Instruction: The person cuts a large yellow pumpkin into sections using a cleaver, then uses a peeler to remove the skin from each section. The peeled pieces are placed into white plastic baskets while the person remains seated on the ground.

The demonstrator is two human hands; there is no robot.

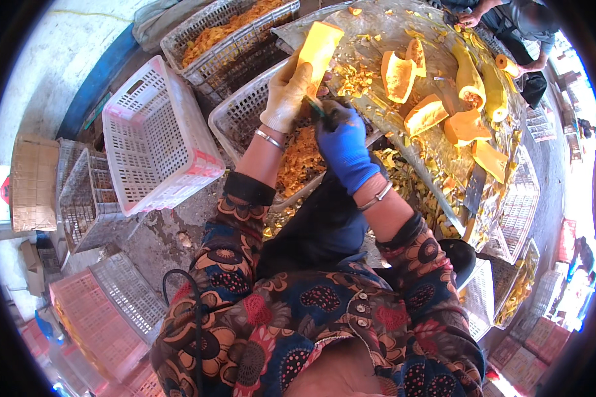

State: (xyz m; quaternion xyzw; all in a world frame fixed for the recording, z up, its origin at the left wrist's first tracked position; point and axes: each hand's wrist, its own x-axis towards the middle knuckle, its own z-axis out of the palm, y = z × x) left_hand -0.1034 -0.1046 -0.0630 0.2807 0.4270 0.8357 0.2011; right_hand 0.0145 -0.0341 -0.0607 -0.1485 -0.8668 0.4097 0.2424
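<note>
My left hand (287, 97), in a whitish knit glove stained orange, grips a long peeled piece of squash (320, 52) with orange flesh, tilted upward. My right hand (342, 134), in a blue glove with a dark palm side, is closed on a small tool with a green part (315, 106), held against the lower end of the squash; the tool's working end is mostly hidden. Both hands are above a plastic crate holding orange squash pulp (303, 159). On the worktable to the right lie cut squash pieces (397, 77) and a whole-looking long squash (467, 74) with an open end.
A wide-bladed knife (475, 188) lies at the near edge of the worktable (422, 168). An upright-sided white crate (154, 139) stands at left, another crate with pulp (228, 39) beyond. A co-worker's hand (534, 64) holds squash across the table. Peelings lie below the table edge.
</note>
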